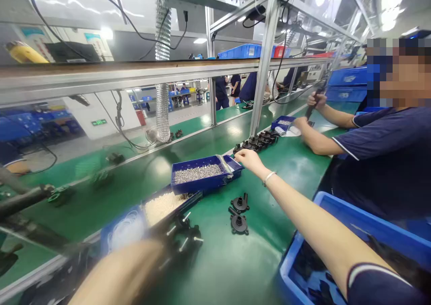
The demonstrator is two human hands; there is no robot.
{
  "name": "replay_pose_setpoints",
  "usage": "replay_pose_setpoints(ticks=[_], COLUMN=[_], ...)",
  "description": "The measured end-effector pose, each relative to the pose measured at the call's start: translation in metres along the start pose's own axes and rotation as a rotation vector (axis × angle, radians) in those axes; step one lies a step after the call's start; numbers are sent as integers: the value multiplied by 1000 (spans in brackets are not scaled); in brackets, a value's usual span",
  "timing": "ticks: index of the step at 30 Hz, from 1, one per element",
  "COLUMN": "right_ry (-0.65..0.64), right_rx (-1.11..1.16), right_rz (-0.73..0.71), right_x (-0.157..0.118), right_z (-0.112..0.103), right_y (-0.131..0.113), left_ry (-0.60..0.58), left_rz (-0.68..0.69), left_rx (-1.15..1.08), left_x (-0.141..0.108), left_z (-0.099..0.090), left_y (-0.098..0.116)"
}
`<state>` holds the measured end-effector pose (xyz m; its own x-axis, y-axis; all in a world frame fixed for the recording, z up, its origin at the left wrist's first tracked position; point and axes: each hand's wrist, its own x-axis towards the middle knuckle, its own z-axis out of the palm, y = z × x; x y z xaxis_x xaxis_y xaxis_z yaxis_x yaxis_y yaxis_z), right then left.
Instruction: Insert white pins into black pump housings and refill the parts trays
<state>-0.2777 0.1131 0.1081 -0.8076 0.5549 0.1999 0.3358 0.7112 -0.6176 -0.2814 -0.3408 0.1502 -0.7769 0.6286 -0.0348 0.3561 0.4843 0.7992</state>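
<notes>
On the green tabletop, a blue plastic tray of silver screws overlaps a tray of cream-coloured pieces, both between the hands, with two round black housings nearby. The black plastic part with thin white pins is by the left hand, too blurred to tell its grip; the right hand, fingers drawn narrow, is near a row of black parts, any hold unclear.

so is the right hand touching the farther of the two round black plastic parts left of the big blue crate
Apart: the head view plainly shows green tabletop between the right hand and that round black plastic part.
</notes>
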Motion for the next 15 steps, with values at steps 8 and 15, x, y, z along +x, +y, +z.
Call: replay_pose_setpoints(ticks=[8,15], right_ry=[-381,-378], right_rx=[-324,-353], right_rz=[-26,-18], right_x=[59,66], right_z=[69,76], right_y=[8,24], left_ry=[-102,-145], left_rz=[-85,-113], left_rx=[595,724], left_x=[148,165], left_z=[18,24], left_y=[-33,-56])
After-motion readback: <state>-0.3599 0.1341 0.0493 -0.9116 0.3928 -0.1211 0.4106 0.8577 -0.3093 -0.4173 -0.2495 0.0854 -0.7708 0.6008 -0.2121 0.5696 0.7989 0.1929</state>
